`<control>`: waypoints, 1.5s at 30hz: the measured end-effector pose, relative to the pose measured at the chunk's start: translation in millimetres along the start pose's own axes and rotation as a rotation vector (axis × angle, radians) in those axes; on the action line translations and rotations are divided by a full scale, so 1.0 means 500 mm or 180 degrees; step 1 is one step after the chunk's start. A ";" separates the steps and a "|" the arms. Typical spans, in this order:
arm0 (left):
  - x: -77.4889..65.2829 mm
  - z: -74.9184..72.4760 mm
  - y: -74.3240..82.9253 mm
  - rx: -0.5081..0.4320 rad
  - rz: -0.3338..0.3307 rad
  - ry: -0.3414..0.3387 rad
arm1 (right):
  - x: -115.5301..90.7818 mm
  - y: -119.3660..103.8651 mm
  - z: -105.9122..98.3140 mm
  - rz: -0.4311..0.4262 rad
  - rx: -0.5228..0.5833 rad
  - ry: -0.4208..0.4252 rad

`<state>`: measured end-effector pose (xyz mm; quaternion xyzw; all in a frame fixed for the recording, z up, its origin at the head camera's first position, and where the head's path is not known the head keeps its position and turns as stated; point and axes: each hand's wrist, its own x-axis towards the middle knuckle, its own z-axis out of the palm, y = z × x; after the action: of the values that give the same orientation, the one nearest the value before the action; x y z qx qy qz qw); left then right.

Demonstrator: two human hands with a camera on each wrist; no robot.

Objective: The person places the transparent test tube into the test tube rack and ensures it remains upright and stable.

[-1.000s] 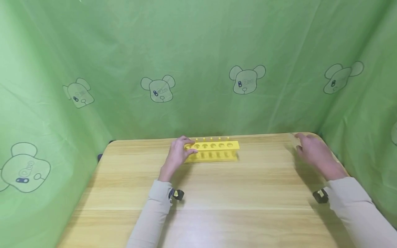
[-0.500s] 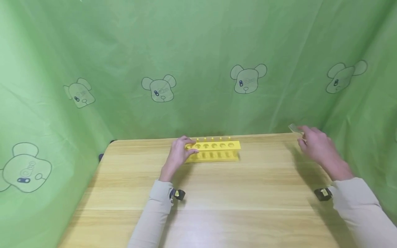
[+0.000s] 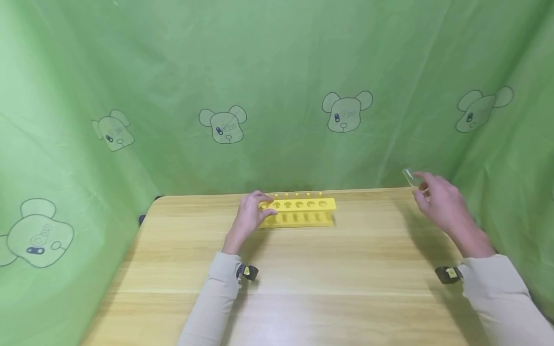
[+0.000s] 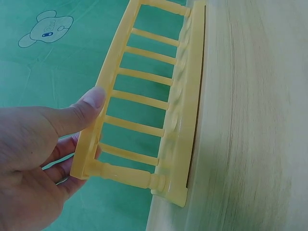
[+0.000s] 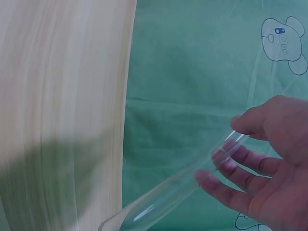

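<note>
A yellow test tube rack (image 3: pixel 298 205) stands at the back of the wooden table, with a row of holes along its top bar. My left hand (image 3: pixel 247 215) grips the left end of that bar; in the left wrist view the thumb (image 4: pixel 94 98) lies on one side and the fingers curl behind it. Over the back right of the table, my right hand (image 3: pixel 441 202) pinches a clear test tube (image 3: pixel 409 177) between thumb and fingers. The right wrist view shows the tube (image 5: pixel 163 197) slanting away from the fingertips, its far end cut off by the frame.
Green cloth (image 3: pixel 277 62) with bear-head drawings hangs behind the table and along both sides. The wooden table top (image 3: pixel 311 269) stretches in front of the rack and between the arms. Its back edge runs close behind the rack.
My right hand has risen slightly, and the test tube in it has come up above the table's back edge, tilting more upright. My left hand and the rack stay where they were.
</note>
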<state>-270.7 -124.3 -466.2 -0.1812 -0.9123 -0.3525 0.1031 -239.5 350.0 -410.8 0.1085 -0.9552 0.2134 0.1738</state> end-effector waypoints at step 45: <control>0.001 0.000 0.001 0.0048 0.0023 -0.0022 | -0.002 -0.046 -0.001 0.0179 0.0775 0.0848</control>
<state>-270.8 -123.7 -465.9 -0.1850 -0.9146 -0.3446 0.1026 -231.9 329.8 -402.3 0.0728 -0.8935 0.3448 0.2784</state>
